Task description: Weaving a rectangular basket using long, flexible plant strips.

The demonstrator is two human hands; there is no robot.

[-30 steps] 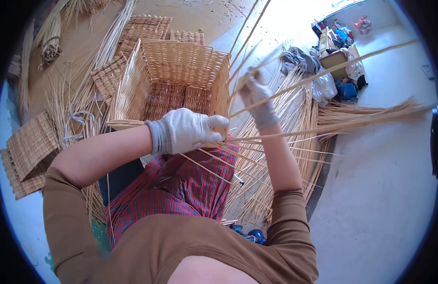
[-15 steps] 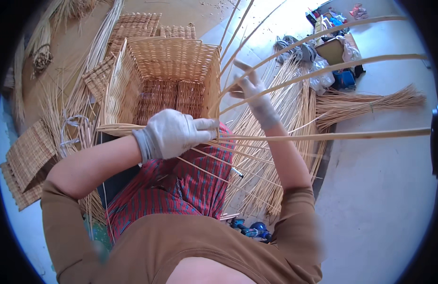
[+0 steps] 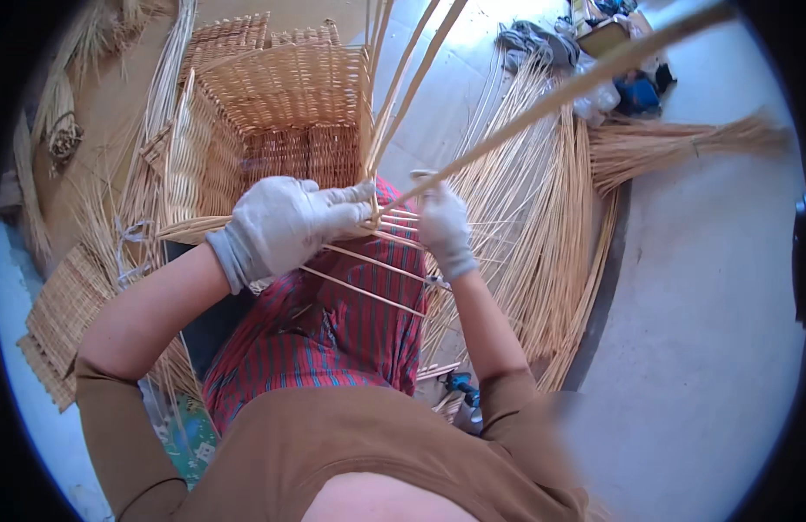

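A rectangular wicker basket [image 3: 294, 91] lies tilted across my lap, its open inside facing me. My left hand [image 3: 285, 222], in a whitish glove, grips the basket's near right corner, its fingers pointing right along the rim; the thumb is not clearly visible. My right hand [image 3: 442, 222], gloved too, is closed around a long wicker rod [image 3: 551, 113] just right of that corner. This rod slants up to the far right. Other upright rods [image 3: 418, 78] rise from the basket's right side, and thinner stakes [image 3: 368, 291] stick out below my left hand over the striped red cloth.
A large spread of loose canes [image 3: 533, 235] covers the floor at right, with a tied bundle [image 3: 681, 148] beyond. Woven panels [image 3: 68, 300] lie at left, others behind the basket. Bags and a blue item [image 3: 636, 94] sit at far right. A blue-black power tool [image 3: 462, 387] lies near my right elbow.
My right hand has come down and toward me, closing on a rod and swinging it nearer. Other rods now stand more upright. The basket shifted slightly left in view with my left hand on it.
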